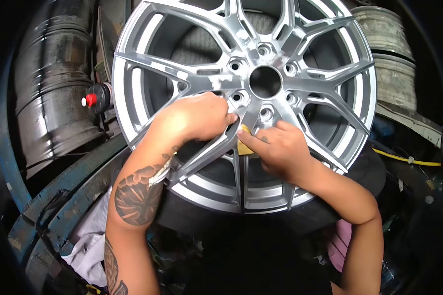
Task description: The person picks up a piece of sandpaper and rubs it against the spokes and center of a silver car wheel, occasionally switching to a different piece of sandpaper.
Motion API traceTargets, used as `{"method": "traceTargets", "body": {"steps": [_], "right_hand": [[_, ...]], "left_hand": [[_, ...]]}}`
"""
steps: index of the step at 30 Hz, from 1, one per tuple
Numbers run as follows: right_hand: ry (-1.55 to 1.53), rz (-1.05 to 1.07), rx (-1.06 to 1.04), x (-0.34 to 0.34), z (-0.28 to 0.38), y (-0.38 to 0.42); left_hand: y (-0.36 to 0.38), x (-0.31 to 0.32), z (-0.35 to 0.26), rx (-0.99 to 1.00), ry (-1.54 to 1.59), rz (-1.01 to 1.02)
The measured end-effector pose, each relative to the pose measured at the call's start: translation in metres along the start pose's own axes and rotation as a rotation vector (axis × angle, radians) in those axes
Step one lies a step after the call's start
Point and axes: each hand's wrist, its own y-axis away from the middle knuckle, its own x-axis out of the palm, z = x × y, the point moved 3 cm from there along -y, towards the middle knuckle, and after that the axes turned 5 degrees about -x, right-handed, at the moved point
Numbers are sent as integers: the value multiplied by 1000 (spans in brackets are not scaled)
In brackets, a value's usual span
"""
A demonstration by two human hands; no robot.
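Observation:
A large silver alloy wheel (216, 82) with split spokes lies face up before me, its round centre hole below a ring of lug holes and between them. My left hand (204, 115) rests on the spokes left of the hub, fingers curled, thumb near a lower lug hole; what its fingers grip is hidden. In my right hand (283, 150) is a small yellow piece of sanding sheet or cloth (244, 147), pressed by the extended index finger against a lower spoke just below the hub.
Dark metal drums or rims (54, 83) stand at the left, beside a dark bottle with a red cap (89, 101). Stacked worn rims (389, 73) are at the upper right, near a yellow hose (413, 161). A whitish cloth (89, 253) hangs at the lower left.

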Motion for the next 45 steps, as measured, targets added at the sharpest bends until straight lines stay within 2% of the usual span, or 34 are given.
{"method": "traceTargets", "body": {"steps": [5, 9, 17, 19, 20, 23, 27, 28, 32, 35, 36, 40, 43, 45], "right_hand": [[20, -12, 8, -9, 0, 7], [21, 31, -22, -3, 4, 4], [30, -2, -8, -2, 3, -4], [56, -13, 0, -12, 4, 2], [59, 45, 16, -13, 6, 2], [60, 3, -19, 2, 5, -7], [51, 16, 8, -19, 6, -6], [32, -3, -28, -8, 3, -7], [-9, 39, -15, -15, 4, -11], [89, 50, -38, -10, 7, -10], [34, -5, -48, 1, 5, -11], [89, 56, -45, -12, 10, -5], [28, -27, -34, 3, 7, -11], [74, 14, -45, -6, 5, -13]], "left_hand": [[-2, -4, -5, -8, -7, 33], [-1, 2, -3, 31, -12, -36], [0, -2, -5, -10, 6, 19], [0, -3, -5, 25, -23, -32], [1, -1, -3, 34, -22, -53], [-1, 2, -2, 41, 2, -15], [0, -3, -4, 19, -17, 10], [0, 0, -2, 49, -21, -38], [2, -1, -4, 90, -26, -19], [1, 0, -3, 94, -39, -13], [2, 0, -3, 109, -65, -37], [3, -5, -5, 94, -19, 17], [5, -3, -4, 111, -53, 16], [5, -2, -8, 98, -45, 33]]}}
